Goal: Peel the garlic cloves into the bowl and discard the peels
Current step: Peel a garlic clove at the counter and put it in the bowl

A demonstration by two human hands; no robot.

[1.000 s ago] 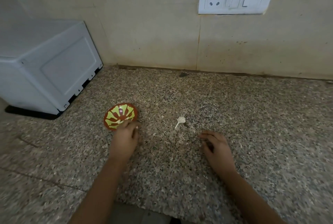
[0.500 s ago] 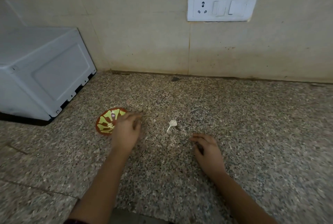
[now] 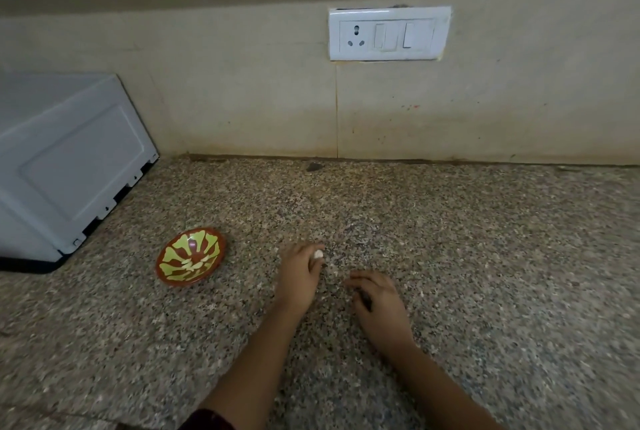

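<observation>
Just one bowl, one garlic clove, left hand, right hand

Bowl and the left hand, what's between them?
Nothing, just bare speckled counter between the bowl and the left hand, which pinches the garlic clove. The head view shows it.

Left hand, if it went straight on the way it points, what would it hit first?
The left hand, pinching a garlic clove, points away, slightly right. Only bare counter lies ahead, so probably the wall under the switch plate.
</observation>
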